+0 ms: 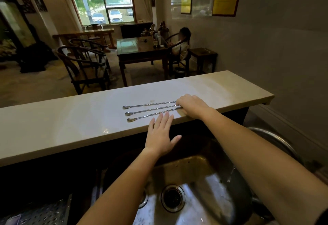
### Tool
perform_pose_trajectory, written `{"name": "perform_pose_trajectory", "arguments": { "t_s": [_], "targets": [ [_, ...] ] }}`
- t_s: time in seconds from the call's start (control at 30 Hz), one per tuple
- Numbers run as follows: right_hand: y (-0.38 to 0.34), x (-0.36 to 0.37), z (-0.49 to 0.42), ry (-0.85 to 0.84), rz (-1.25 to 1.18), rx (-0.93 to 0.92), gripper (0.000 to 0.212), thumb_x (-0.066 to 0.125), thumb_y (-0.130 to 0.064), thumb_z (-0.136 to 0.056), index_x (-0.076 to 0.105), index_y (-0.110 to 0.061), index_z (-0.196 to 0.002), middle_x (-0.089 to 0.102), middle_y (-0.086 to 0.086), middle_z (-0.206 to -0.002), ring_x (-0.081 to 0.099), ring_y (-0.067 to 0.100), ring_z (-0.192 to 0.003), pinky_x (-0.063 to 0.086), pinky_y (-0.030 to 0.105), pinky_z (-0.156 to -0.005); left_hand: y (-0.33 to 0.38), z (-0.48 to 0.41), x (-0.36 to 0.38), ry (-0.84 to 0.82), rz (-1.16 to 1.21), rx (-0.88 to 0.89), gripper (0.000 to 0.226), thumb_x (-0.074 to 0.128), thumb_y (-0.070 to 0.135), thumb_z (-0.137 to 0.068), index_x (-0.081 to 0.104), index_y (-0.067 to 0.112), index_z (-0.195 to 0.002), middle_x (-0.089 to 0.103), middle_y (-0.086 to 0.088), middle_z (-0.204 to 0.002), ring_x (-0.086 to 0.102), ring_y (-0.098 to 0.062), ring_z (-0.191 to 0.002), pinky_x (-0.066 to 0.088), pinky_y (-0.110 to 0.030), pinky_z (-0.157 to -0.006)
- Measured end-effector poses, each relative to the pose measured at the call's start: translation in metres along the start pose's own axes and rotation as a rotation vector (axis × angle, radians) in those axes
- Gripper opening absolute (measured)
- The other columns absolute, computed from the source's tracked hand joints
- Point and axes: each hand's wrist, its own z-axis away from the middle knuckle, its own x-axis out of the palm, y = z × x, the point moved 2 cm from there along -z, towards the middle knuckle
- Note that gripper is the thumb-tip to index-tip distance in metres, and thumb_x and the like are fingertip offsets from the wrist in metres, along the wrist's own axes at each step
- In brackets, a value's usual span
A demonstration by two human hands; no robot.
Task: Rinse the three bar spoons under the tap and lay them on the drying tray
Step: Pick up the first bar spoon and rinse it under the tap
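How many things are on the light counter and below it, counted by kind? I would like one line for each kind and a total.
Bar spoons on the counter: 3 ()
Hands: 2 (left hand, right hand)
Sinks: 1
Perforated drying trays: 1
Total: 7

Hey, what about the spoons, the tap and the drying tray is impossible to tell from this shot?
- Handle ends of the three spoons, head view: covered by the right hand, so its grip is unclear.
- Tap: only a curved metal piece shows, behind the right forearm; no spout visible.
- Drying tray: dark, cut off by the bottom-left edge.
- Left hand: whether it touches the counter.
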Motion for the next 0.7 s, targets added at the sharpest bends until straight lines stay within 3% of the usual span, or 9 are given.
{"name": "perform_pose_trajectory", "arguments": {
  "t_s": [0.17,0.3,0.53,0.7],
  "targets": [
    [0.007,0.002,-0.019,-0.071,-0.002,-0.048,0.016,0.052,-0.007,-0.085,0.057,-0.017,-0.096,0.062,0.007,-0.106,0.052,0.025,-0.099,0.038,0.031,-0.077,0.001,0.001,0.005,0.025,-0.039,-0.007,0.079,0.03,0.065,-0.087,0.003,0.026,-0.15,0.001,0.003,-0.16,-0.006,-0.015,-0.147,-0.012,-0.037,-0.114],
    [0.011,0.003,-0.027,-0.122,-0.014,-0.085,0.012,0.053,-0.008,-0.084,0.048,-0.019,-0.085,0.061,0.008,-0.102,0.045,0.02,-0.082,0.034,0.029,-0.068,0.002,0.002,0.008,0.048,-0.071,-0.023,0.079,0.027,0.067,-0.086,0.003,0.027,-0.15,0.003,0.004,-0.16,-0.005,-0.014,-0.147,-0.012,-0.038,-0.115],
    [0.015,0.005,-0.032,-0.212,-0.037,-0.15,0.016,0.054,-0.01,-0.084,0.042,-0.021,-0.08,0.057,0.005,-0.092,0.041,0.018,-0.076,0.033,0.03,-0.065,0.002,0.002,0.009,0.043,-0.089,-0.048,0.079,0.024,0.069,-0.085,0.003,0.029,-0.149,0.003,0.005,-0.16,-0.006,-0.012,-0.147,-0.011,-0.037,-0.116],
    [0.024,0.005,-0.027,-0.229,-0.202,-0.144,0.009,0.053,-0.014,-0.084,0.048,-0.022,-0.082,0.05,-0.001,-0.086,0.044,0.019,-0.079,0.034,0.028,-0.064,0.002,0.002,0.007,0.018,-0.077,-0.054,0.079,0.025,0.068,-0.085,0.002,0.029,-0.149,0.003,0.006,-0.16,-0.006,-0.012,-0.147,-0.012,-0.037,-0.115]
  ]
}}
